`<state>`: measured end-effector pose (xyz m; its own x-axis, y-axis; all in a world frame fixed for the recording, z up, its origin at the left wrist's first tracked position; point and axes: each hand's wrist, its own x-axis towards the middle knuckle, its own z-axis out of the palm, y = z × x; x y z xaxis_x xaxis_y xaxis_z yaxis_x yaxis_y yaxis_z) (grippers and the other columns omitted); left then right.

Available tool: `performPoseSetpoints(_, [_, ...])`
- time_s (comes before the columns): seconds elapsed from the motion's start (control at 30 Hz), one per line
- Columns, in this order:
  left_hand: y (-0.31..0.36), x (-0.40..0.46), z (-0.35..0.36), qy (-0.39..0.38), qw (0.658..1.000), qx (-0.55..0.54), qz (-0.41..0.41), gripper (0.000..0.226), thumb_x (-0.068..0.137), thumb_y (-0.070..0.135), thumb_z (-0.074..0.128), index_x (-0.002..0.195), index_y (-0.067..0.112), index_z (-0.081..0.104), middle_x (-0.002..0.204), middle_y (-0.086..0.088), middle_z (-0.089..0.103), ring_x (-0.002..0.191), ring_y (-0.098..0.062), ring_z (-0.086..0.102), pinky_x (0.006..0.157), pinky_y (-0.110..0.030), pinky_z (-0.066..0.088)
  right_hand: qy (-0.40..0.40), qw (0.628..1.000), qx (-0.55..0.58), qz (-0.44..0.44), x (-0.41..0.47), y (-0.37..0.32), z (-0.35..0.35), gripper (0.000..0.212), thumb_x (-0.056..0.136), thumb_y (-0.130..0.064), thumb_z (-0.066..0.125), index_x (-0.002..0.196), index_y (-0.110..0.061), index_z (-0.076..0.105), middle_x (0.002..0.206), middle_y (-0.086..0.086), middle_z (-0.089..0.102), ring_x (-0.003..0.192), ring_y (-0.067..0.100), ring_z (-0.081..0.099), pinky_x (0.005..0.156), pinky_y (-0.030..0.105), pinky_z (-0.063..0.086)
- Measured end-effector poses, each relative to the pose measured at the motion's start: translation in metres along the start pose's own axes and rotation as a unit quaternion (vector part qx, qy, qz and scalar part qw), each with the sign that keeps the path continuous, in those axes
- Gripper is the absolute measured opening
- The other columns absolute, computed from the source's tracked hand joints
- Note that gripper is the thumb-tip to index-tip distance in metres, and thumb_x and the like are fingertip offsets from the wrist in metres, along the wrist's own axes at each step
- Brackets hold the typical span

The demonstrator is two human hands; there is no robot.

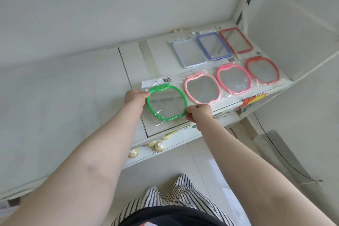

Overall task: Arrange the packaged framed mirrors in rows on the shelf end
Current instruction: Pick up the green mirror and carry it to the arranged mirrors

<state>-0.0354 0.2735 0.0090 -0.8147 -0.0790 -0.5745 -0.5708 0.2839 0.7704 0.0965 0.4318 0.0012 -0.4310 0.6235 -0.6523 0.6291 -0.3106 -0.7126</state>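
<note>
We are holding the green apple-shaped mirror [167, 103] in its clear wrapper over the white shelf [132, 64], at the left end of the front row. Our left hand [134, 98] is pinching the frame's upper left edge, fingers [145, 94] curled tight on it. Our right hand [199, 113] is gripping the lower right edge, fingers folded round the rim. Just beside it are lying the pale pink mirror [201, 87], the pink mirror [233, 79] and the red mirror [262, 69]; three rectangular mirrors [212, 47] are lying in the row behind.

apple-shaped mirrors [200, 90]: 4 | rectangular mirrors [213, 47]: 3 | yellow bottles [159, 147]: 4
</note>
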Motion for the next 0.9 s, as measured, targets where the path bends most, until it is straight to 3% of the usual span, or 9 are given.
performPoseSetpoints(0.2, [-0.002, 0.007, 0.011, 0.028, 0.999, 0.031, -0.006, 0.019, 0.077, 0.016, 0.075, 0.095, 0.012, 0.071, 0.067, -0.004, 0.060, 0.051, -0.018, 0.052, 0.050, -0.022, 0.043, -0.002, 0.999, -0.052, -0.004, 0.017, 0.001, 0.002, 0.034, 0.069, -0.002, 0.065, 0.050, -0.016, 0.041, 0.037, 0.000, 0.049, 0.061, 0.024, 0.056, 0.063, 0.032, 0.046])
performPoseSetpoints(0.3, [-0.006, 0.011, 0.013, 0.043, 0.998, 0.048, 0.007, 0.021, 0.077, 0.016, 0.076, 0.097, 0.010, 0.072, 0.084, -0.012, 0.069, 0.048, -0.016, 0.049, 0.048, -0.020, 0.042, -0.005, 0.998, -0.066, -0.007, 0.017, 0.002, 0.004, 0.028, 0.067, -0.004, 0.066, 0.050, -0.015, 0.046, 0.038, 0.002, 0.053, 0.057, 0.025, 0.056, 0.062, 0.034, 0.049])
performPoseSetpoints(0.43, [-0.006, 0.015, 0.012, 0.055, 0.995, 0.076, 0.012, 0.016, 0.078, 0.019, 0.075, 0.092, 0.013, 0.072, 0.096, -0.015, 0.073, 0.053, -0.020, 0.055, 0.061, -0.025, 0.050, 0.002, 0.997, -0.076, -0.010, 0.018, 0.003, 0.007, 0.036, 0.073, -0.005, 0.065, 0.050, -0.015, 0.040, 0.028, -0.005, 0.044, 0.055, 0.025, 0.054, 0.055, 0.029, 0.042])
performPoseSetpoints(0.5, [-0.007, 0.016, 0.012, 0.055, 0.993, 0.102, 0.015, 0.013, 0.077, 0.021, 0.075, 0.088, 0.015, 0.070, 0.097, -0.014, 0.073, 0.069, -0.026, 0.065, 0.074, -0.029, 0.054, 0.010, 0.996, -0.084, -0.016, 0.017, 0.002, 0.008, 0.037, 0.075, -0.007, 0.067, 0.051, -0.016, 0.040, 0.028, -0.006, 0.044, 0.056, 0.026, 0.056, 0.055, 0.029, 0.043])
performPoseSetpoints(0.6, [-0.009, 0.015, 0.008, 0.053, 0.989, 0.136, 0.024, 0.010, 0.079, 0.024, 0.073, 0.077, 0.017, 0.065, 0.096, -0.012, 0.073, 0.092, -0.030, 0.070, 0.085, -0.034, 0.056, 0.013, 0.991, -0.118, -0.055, 0.013, 0.002, 0.005, 0.027, 0.079, -0.015, 0.066, 0.058, -0.014, 0.050, 0.047, 0.003, 0.059, 0.065, 0.033, 0.070, 0.070, 0.037, 0.058])
performPoseSetpoints(0.67, [-0.008, 0.014, 0.006, 0.050, 0.986, 0.154, 0.029, 0.019, 0.081, 0.027, 0.070, 0.095, 0.014, 0.067, 0.108, -0.011, 0.070, 0.102, -0.030, 0.067, 0.087, -0.034, 0.052, 0.021, 0.982, -0.163, -0.092, 0.009, 0.001, -0.001, 0.025, 0.082, -0.021, 0.064, 0.062, -0.012, 0.053, 0.059, 0.008, 0.067, 0.069, 0.034, 0.073, 0.075, 0.044, 0.060])
performPoseSetpoints(0.73, [-0.005, 0.010, 0.006, 0.064, 0.982, 0.177, 0.030, 0.048, 0.083, 0.030, 0.068, 0.123, 0.011, 0.053, 0.129, -0.012, 0.057, 0.116, -0.031, 0.058, 0.093, -0.036, 0.048, 0.044, 0.961, -0.240, -0.128, 0.007, 0.000, -0.010, 0.024, 0.085, -0.031, 0.062, 0.069, -0.014, 0.055, 0.071, 0.007, 0.071, 0.072, 0.030, 0.072, 0.074, 0.040, 0.059])
performPoseSetpoints(0.8, [-0.003, 0.001, 0.011, 0.107, 0.964, 0.233, 0.076, 0.058, 0.082, 0.034, 0.068, 0.129, 0.011, 0.044, 0.135, -0.014, 0.044, 0.124, -0.034, 0.048, 0.098, -0.040, 0.042, 0.082, 0.943, -0.287, -0.147, 0.007, -0.002, -0.020, 0.021, 0.088, -0.037, 0.059, 0.081, -0.017, 0.058, 0.082, 0.003, 0.069, 0.081, 0.027, 0.066, 0.072, 0.032, 0.051])
performPoseSetpoints(0.9, [-0.008, -0.025, 0.031, 0.127, 0.926, 0.305, 0.181, 0.071, 0.077, 0.039, 0.071, 0.136, 0.015, 0.039, 0.144, -0.012, 0.033, 0.133, -0.033, 0.034, 0.106, -0.041, 0.032, 0.141, 0.957, -0.217, -0.135, 0.016, -0.004, -0.032, 0.032, 0.086, -0.038, 0.063, 0.106, -0.014, 0.057, 0.103, 0.004, 0.064, 0.095, 0.027, 0.061, 0.078, 0.032, 0.047])
